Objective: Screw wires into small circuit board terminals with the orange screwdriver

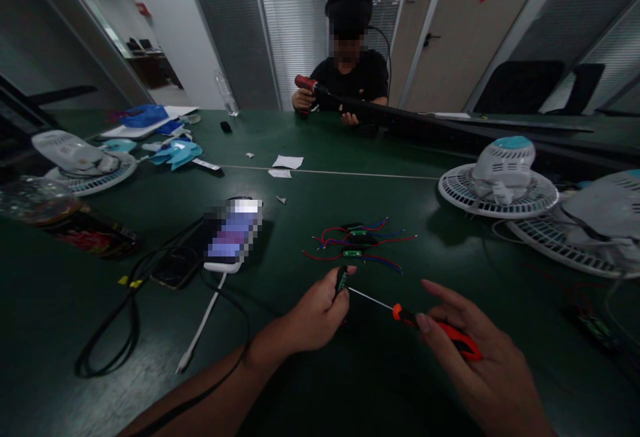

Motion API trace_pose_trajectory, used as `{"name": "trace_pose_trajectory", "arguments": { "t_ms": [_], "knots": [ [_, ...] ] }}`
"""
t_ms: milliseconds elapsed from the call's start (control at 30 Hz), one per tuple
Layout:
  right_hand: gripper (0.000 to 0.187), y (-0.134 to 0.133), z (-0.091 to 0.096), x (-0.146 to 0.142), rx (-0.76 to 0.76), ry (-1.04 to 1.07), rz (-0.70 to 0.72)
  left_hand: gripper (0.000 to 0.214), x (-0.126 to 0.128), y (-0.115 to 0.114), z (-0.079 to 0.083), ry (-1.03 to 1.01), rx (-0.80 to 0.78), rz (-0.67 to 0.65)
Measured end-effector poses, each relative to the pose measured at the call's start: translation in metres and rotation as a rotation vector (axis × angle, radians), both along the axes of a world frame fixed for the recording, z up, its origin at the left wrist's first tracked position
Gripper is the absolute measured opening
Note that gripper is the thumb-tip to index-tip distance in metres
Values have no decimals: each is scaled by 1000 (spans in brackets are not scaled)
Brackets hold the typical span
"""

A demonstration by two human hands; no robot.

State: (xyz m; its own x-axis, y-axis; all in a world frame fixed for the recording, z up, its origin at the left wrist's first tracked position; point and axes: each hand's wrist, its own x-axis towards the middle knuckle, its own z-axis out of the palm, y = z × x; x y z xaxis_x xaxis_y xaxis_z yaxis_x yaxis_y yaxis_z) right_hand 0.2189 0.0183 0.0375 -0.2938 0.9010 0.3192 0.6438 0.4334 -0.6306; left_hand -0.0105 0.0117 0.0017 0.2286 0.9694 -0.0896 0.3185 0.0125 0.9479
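Note:
Between the thumb and fingers of my left hand (316, 312) is a small green circuit board (342, 280) in a black housing, held upright above the table. My right hand (475, 357) holds a screwdriver (457, 340) with an orange and black handle, its thumb on the handle and the index finger lifted away. The thin shaft points left, and its tip meets the board or sits right beside it; I cannot tell which. Just beyond my left hand lie several small green boards (353, 253) with red and blue wires.
Fan parts (500, 184) sit at right, another fan part (83, 157) at left. A phone (234, 234), cables (133, 317) and a drink bottle (75, 217) occupy the left side. Across the table (320, 204), a person holds a red power tool (306, 84) against a long black bar (400, 116).

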Motion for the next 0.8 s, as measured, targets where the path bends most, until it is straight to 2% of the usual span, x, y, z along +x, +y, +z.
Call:
{"name": "trace_pose_trajectory", "arguments": {
  "t_ms": [133,300,467,800],
  "knots": [
    [30,1,-1,-2,-33,41,-38,47,0,1,3,18,-13,-8],
    [32,-2,-1,-3,-78,84,-21,47,-1,0,1,31,9,-9],
    [40,-5,-6,-2,-124,56,-109,46,-1,0,-1,-2,-1,-3],
    [36,-1,-9,1,-105,28,-60,46,0,0,1,30,12,7]
  ]
}}
